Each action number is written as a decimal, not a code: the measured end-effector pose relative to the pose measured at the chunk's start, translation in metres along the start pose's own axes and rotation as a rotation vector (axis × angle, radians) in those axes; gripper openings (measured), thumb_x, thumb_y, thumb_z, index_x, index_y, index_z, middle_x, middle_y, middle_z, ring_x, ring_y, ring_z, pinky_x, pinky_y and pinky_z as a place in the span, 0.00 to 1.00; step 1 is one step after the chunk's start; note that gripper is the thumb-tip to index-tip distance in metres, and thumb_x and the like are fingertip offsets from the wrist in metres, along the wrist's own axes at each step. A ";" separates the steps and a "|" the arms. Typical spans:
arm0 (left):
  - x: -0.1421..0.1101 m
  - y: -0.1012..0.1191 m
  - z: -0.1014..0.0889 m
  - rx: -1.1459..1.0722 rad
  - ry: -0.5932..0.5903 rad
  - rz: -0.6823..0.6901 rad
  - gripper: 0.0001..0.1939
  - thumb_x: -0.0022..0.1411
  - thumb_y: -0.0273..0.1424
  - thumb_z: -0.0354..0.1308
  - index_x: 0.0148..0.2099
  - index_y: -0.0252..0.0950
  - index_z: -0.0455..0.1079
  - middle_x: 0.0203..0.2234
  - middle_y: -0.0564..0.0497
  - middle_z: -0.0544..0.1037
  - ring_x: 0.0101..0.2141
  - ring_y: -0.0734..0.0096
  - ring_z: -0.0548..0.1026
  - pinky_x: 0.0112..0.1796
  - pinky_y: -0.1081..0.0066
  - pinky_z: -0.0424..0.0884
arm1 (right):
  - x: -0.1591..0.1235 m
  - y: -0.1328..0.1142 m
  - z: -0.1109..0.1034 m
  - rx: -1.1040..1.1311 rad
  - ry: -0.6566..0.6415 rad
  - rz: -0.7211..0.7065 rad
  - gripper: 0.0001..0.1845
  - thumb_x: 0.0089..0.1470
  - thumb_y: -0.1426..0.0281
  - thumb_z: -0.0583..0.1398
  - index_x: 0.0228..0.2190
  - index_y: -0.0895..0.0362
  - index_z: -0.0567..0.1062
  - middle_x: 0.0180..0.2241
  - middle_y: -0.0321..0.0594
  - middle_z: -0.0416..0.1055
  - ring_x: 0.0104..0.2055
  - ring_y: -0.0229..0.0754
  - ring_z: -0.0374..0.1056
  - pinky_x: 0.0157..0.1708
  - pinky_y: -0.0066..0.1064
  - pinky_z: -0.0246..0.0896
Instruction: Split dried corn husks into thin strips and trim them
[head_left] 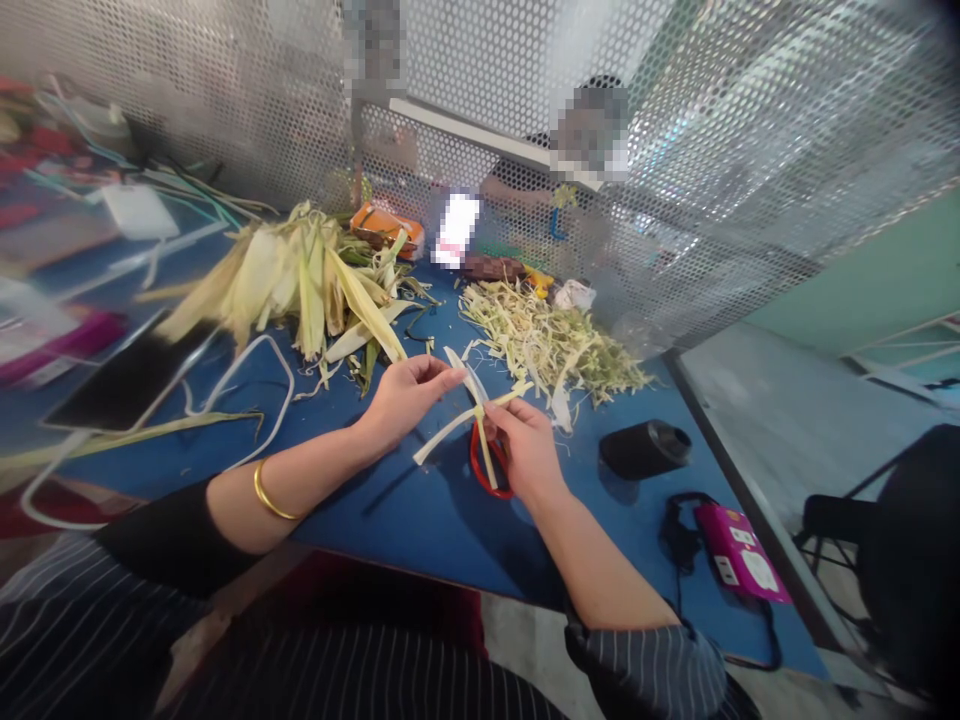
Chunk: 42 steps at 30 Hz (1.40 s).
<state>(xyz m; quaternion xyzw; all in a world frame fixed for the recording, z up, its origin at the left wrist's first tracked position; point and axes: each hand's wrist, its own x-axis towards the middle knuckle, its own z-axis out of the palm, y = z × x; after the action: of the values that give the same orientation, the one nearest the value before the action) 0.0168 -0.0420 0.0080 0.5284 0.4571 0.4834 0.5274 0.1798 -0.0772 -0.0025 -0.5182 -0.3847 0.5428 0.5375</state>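
Observation:
My left hand [409,397] pinches the upper end of a pale palm-leaf strip [466,378] above the blue table [420,520]. My right hand [525,447] is closed on crossed leaf strips [457,428] and also holds red-handled scissors [487,468], whose loop hangs below the fingers. Both hands meet over the table's middle, just in front of the leaf piles.
A heap of long yellow-green leaves [300,280] lies at the back left, and a pile of cut leaf scraps [555,345] at the back right. A black cylinder [645,448], a pink device with cable [739,550], a phone [127,375] and white cable [255,400] lie around. Perforated metal screen [712,200] behind, a person beyond it.

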 end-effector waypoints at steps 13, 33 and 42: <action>-0.002 -0.003 0.000 -0.124 -0.052 -0.035 0.08 0.50 0.32 0.63 0.24 0.33 0.70 0.18 0.55 0.68 0.23 0.79 0.63 0.28 0.74 0.59 | -0.003 0.003 0.000 -0.124 0.021 -0.067 0.15 0.44 0.61 0.66 0.18 0.57 0.70 0.16 0.30 0.64 0.19 0.32 0.57 0.22 0.27 0.53; 0.006 0.005 -0.011 -0.323 0.105 -0.141 0.14 0.54 0.37 0.61 0.24 0.34 0.64 0.18 0.57 0.64 0.20 0.81 0.60 0.24 0.77 0.57 | 0.001 0.004 -0.003 -0.006 0.107 -0.075 0.16 0.43 0.63 0.66 0.16 0.58 0.68 0.14 0.29 0.62 0.17 0.31 0.57 0.20 0.25 0.53; 0.011 -0.002 -0.017 0.235 0.252 0.230 0.31 0.45 0.31 0.66 0.54 0.38 0.69 0.43 0.48 0.73 0.37 0.72 0.70 0.33 0.75 0.66 | -0.004 -0.005 -0.003 -0.235 0.182 -0.197 0.16 0.46 0.59 0.64 0.19 0.57 0.69 0.17 0.30 0.64 0.20 0.33 0.61 0.22 0.26 0.57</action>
<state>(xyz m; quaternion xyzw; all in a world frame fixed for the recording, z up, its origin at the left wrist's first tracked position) 0.0010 -0.0289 0.0060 0.5702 0.5094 0.5460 0.3424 0.1831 -0.0804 0.0028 -0.5843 -0.4444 0.3897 0.5561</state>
